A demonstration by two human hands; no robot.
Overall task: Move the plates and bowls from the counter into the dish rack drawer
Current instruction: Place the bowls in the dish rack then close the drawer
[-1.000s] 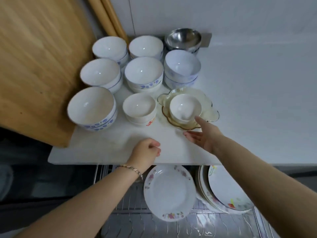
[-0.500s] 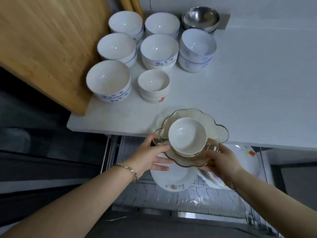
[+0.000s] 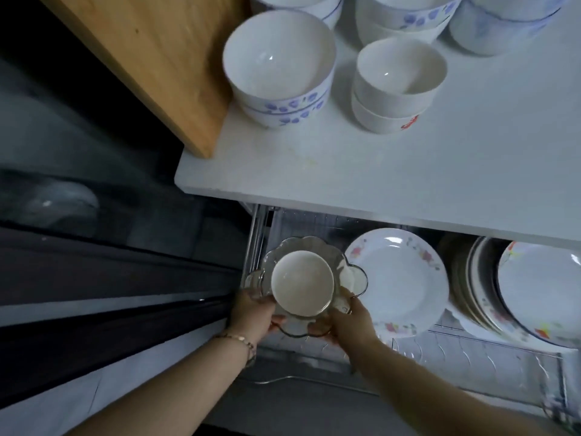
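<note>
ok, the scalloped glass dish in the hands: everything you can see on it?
The glass dish looks like clear glass with a scalloped, lobed rim. The left hand and right hand grip its near edge from either side, holding it roughly level. A small white bowl sits upright inside it. It is over the left end of the dish rack drawer, beside a floral plate; contact with rack or plate cannot be told.

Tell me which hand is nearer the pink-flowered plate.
Right. The right hand is just beside the pink-flowered plate; the left hand is farther off, across the glass dish.
</note>
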